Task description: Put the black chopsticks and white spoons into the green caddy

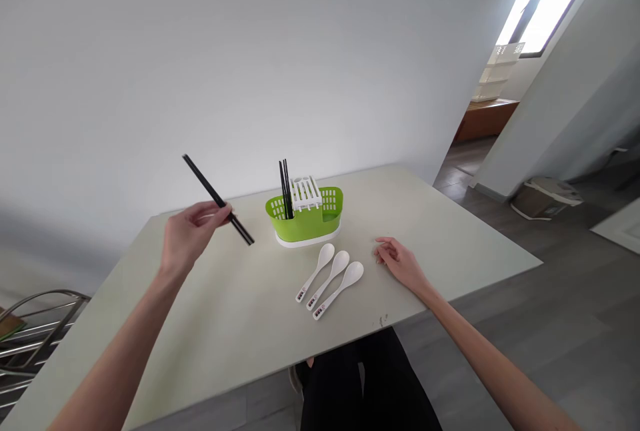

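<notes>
My left hand (pixel 193 234) is raised over the left part of the table, with a pair of black chopsticks (pixel 206 183) pinched between thumb and fingers. The chopsticks slant down to the right, their lower end pointing toward a green cutlery basket (pixel 307 225). More black chopsticks (pixel 285 187) stand upright in the basket's left compartment. A white slotted rack (pixel 306 192) sits in its middle. In front of the basket, three white spoons (pixel 333 277) lie side by side, handles toward me. Right of the spoons, my right hand (pixel 399 263) rests on the table, fingers loosely bent and holding nothing.
The pale table (pixel 225 337) backs onto a plain wall (pixel 250 64). A metal rack (pixel 35 337) stands beyond the table's left edge. On the floor at the right is a lidded bin (pixel 545 197). My legs (pixel 370 384) are below the front edge.
</notes>
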The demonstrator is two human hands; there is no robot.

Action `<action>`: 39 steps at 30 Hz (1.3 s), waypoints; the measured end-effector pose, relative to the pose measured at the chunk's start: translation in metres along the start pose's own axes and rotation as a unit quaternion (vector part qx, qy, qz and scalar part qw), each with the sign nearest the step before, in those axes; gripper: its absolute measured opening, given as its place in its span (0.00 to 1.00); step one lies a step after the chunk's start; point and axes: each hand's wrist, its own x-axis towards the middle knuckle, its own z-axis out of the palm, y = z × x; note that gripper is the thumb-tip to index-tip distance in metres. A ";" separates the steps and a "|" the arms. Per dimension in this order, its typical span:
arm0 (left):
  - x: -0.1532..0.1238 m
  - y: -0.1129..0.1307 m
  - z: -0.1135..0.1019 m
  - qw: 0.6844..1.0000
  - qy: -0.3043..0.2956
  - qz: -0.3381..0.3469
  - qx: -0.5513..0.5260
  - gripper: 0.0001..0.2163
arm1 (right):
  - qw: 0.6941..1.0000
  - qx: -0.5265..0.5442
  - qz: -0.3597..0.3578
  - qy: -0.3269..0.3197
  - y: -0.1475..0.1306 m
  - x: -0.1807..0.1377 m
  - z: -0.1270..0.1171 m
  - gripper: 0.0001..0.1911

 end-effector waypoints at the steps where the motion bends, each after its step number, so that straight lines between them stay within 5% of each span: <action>1: 0.008 0.008 0.006 0.999 0.007 -0.010 -0.053 0.22 | 1.000 0.002 0.000 -0.002 0.001 0.000 0.000 0.19; 7: 0.056 0.015 0.072 0.980 -0.010 -0.011 -0.199 0.20 | 1.000 0.016 -0.004 -0.001 0.003 0.001 0.002 0.20; 16: 0.079 -0.014 0.129 0.999 -0.025 0.013 0.021 0.15 | 0.999 0.033 0.008 -0.007 -0.006 0.000 0.002 0.20; 26: 0.085 -0.026 0.146 0.995 -0.067 0.024 0.065 0.14 | 0.999 0.032 0.011 0.001 -0.004 0.000 0.002 0.21; 31: 0.075 -0.029 0.133 0.999 -0.022 0.029 0.001 0.18 | 1.000 0.027 0.013 0.003 -0.004 0.000 0.001 0.21; 35: 0.041 -0.049 0.117 0.998 0.055 0.022 -0.035 0.19 | 1.000 -0.004 0.017 -0.002 -0.012 -0.003 0.002 0.22; 39: -0.017 -0.081 0.110 0.999 -0.011 0.018 -0.029 0.20 | 0.996 -0.078 0.014 -0.049 -0.034 -0.012 0.009 0.20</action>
